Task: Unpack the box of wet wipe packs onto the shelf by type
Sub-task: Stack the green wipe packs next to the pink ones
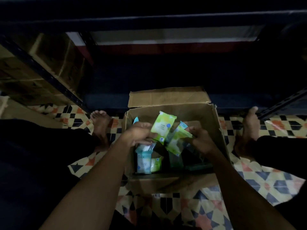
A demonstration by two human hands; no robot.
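Note:
An open cardboard box stands on the tiled floor between my feet. Both hands reach inside it. My left hand grips a yellow-green wipe pack by its lower edge, holding it upright. My right hand pinches another yellow-green pack, tilted against the first. A light blue pack and a small green pack stand at the box's near left. More packs lie dim in the bottom. The dark shelf is just beyond the box.
Metal shelf posts flank the bay, with brown cartons stacked on the left. My bare feet rest on the patterned floor either side of the box. The far flap of the box leans towards the shelf.

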